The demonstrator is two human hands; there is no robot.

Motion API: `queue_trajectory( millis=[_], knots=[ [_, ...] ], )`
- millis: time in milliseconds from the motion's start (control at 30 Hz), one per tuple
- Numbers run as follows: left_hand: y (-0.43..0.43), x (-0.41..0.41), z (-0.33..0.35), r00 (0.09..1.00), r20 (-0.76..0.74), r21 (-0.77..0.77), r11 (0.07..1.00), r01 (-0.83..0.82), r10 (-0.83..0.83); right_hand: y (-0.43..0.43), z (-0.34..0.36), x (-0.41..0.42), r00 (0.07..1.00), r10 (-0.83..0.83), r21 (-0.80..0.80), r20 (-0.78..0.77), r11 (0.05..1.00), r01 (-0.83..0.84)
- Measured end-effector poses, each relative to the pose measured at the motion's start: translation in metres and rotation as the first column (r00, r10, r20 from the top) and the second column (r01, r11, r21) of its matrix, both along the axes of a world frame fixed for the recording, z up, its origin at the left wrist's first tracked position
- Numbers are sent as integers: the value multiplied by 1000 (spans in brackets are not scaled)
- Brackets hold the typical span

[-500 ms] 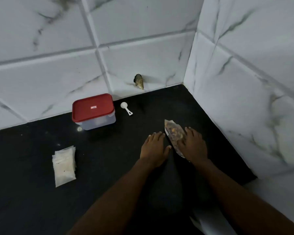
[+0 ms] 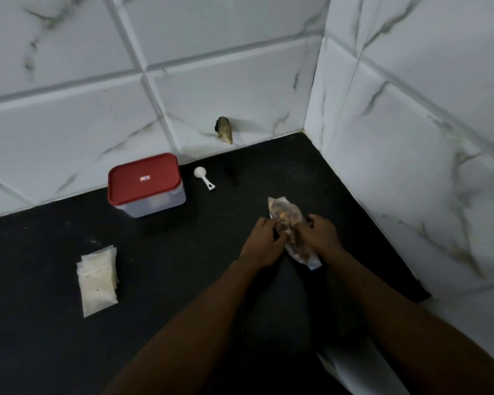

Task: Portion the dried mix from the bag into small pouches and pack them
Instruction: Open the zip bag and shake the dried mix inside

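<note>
A clear bag of brown and orange dried mix (image 2: 285, 213) lies on the black counter (image 2: 183, 252) near the right wall. My left hand (image 2: 264, 240) grips its left side with curled fingers, and my right hand (image 2: 318, 233) grips its right side; the bag's middle is hidden between them. A stack of small clear pouches (image 2: 97, 279) lies at the left. A white measuring scoop (image 2: 203, 178) rests near the back wall. A clear box with a red lid (image 2: 146, 185) stands closed beside the scoop.
White marble-look tiled walls close the counter at the back and right, meeting in a corner (image 2: 305, 132). A small dark hole or fitting (image 2: 224, 129) sits low in the back wall. The counter's right end stops at about (image 2: 422, 295).
Both hands lay flat with straight fingers, the right one on the bag. Now their fingers are curled round the bag from either side and it is slightly gathered up.
</note>
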State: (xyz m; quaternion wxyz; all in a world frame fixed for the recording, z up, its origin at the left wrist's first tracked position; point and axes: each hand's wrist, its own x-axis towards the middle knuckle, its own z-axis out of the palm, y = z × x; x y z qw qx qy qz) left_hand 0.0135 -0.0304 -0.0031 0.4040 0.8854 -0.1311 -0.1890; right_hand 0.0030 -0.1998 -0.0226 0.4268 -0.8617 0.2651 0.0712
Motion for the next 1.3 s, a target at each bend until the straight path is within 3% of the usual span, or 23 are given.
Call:
queue_trajectory(
  millis=[167, 300, 433, 500, 567, 667, 1300],
  knots=[
    [11, 4, -2, 992, 10, -84, 989, -123, 124, 20, 21, 1, 995, 62, 167, 81, 983, -75],
    [30, 5, -6, 890, -295, -156, 901, -404, 348, 47, 29, 1, 979, 167, 237, 121, 952, -192],
    [56, 7, -11, 855, -369, -35, 914, -405, 365, 71, 21, 0, 936, 335, 119, 107, 930, -347],
    [65, 6, -14, 827, -414, -48, 898, -436, 380, 78, 17, -3, 937, 301, 27, 180, 950, -310],
    [73, 4, -13, 822, -418, -69, 888, -455, 388, 82, 11, -4, 944, 239, -49, 228, 971, -234],
    [80, 3, -13, 791, -454, -103, 857, -504, 411, 86, 2, -4, 962, 224, -103, 155, 972, -210],
    [173, -19, -8, 702, -375, -86, 731, -677, 606, 177, 6, 3, 925, 342, 41, 166, 935, -353]
  ],
)
